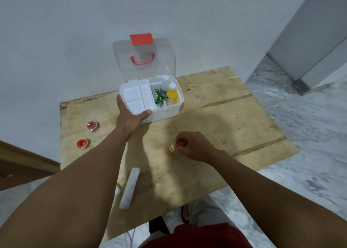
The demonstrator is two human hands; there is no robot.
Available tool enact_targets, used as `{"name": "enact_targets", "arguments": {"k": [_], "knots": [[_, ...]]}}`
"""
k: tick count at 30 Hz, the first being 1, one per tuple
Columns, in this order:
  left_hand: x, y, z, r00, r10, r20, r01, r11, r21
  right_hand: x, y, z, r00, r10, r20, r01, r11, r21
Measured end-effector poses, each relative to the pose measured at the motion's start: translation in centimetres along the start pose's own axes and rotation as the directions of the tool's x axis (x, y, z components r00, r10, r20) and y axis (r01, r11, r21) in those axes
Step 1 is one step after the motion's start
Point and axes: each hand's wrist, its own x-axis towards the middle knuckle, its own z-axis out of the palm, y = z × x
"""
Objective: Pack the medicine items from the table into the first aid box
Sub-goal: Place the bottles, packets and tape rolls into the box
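gripping the first aid box (165,112) steady with our left hand (129,116), we pinch a small bottle (171,148) under our right hand (193,146).

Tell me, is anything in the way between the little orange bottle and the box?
Nothing visible. Only bare table lies between the little orange bottle in the right hand and the first aid box. Its lid stands open; the left hand grips the near left corner.

Two rolls (91,125) (82,143), three bottles (164,87) (172,96) (171,149), one box (163,113)
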Motion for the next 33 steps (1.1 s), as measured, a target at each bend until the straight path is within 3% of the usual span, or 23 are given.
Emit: {"name": "enact_targets", "arguments": {"k": [9,20,28,33], "knots": [[0.3,-0.4,0.3,1.0,0.019,-0.02,-0.02,0.999,-0.04,4.6,-3.6,-5.6,0.925,-0.03,-0.378,0.153,0.941,0.301],[0.4,-0.4,0.5,0.995,0.083,-0.046,-0.087,0.992,-0.095,9.7,-3.7,-7.7,0.84,-0.155,-0.52,0.222,0.973,0.069],[0.3,-0.2,0.7,0.992,0.105,-0.07,-0.112,0.987,-0.111,11.2,-3.2,-5.8,0.85,-0.27,-0.452,0.23,0.963,-0.144],[0.3,-0.7,0.7,0.995,0.08,-0.066,-0.087,0.991,-0.1,12.1,-3.8,-5.6,0.874,-0.199,-0.444,0.129,0.975,-0.183]]}}
